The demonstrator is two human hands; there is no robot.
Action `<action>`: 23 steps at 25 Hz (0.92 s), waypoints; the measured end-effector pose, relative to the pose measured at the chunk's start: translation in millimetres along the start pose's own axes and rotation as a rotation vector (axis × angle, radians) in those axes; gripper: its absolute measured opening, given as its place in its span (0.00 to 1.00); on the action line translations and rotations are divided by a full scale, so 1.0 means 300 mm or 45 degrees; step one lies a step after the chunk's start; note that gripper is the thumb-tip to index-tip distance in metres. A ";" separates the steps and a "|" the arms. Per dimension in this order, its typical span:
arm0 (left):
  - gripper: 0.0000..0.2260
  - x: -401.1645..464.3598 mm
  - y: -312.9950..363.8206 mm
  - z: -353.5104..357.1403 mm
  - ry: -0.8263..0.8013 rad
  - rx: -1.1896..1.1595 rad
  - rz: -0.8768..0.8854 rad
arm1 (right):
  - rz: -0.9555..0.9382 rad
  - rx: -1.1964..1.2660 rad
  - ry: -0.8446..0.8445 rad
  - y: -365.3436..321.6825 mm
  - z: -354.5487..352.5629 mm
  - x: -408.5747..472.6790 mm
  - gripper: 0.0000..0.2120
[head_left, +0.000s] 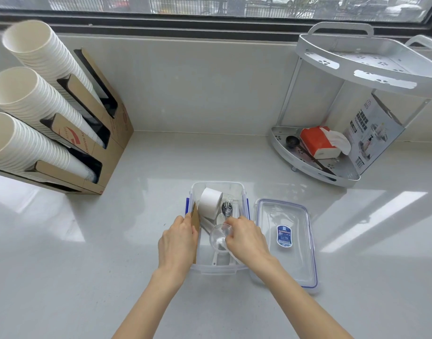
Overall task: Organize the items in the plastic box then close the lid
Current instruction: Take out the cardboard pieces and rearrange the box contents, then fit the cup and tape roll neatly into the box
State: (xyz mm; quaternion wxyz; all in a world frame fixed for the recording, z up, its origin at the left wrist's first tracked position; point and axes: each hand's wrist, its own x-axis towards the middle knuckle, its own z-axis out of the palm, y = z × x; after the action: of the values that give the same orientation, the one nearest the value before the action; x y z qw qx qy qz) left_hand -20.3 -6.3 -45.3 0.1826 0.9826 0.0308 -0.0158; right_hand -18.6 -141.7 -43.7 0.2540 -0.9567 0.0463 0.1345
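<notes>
Pale grey bench (127,265) runs under a window, with 3 stacks of paper cups (36,113) in a cardboard holder at left and a wire rack (315,165) at right. Near the front edge sits the clear box (218,185), open, and its lid (287,243) lies flat just beside it on the right, blue clips outward.

Inside the box are a white paper cup (210,203) on its side, a wrapped plastic fork (226,208) and other clear cutlery. The left hand (177,243) is closed on a brown card sleeve (195,220) standing against the left wall. The right hand (245,238) pinches the rim of a clear cup (218,237) over the middle of the box.

To do this well, I would keep the sleeve pressed upright against the wall, lay the clear cup low beside the paper cup, and check nothing rises above the rim before fetching the lid.
</notes>
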 end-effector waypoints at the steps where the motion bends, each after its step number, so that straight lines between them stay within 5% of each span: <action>1: 0.16 0.000 0.004 0.011 -0.014 0.028 0.001 | 0.001 0.020 -0.011 0.000 0.003 0.001 0.20; 12: 0.18 -0.011 -0.030 0.035 0.023 -0.068 0.065 | 0.060 0.203 -0.239 0.001 -0.001 0.017 0.17; 15: 0.13 -0.002 -0.048 0.017 0.127 -0.335 0.320 | 0.071 0.283 -0.259 -0.001 -0.012 0.026 0.15; 18: 0.24 -0.002 -0.062 0.038 -0.040 -0.265 0.676 | 0.107 0.322 -0.297 -0.005 -0.014 0.040 0.14; 23: 0.14 0.004 -0.094 0.087 0.002 -0.157 0.718 | 0.079 0.258 -0.242 -0.020 -0.040 0.061 0.14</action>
State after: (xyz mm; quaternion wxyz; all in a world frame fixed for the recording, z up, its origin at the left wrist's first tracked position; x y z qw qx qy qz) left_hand -21.5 10.6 -79.6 0.2392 0.9394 -0.2424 0.0383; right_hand 2.7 -143.0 -36.0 0.3483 -0.9071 0.0650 0.2270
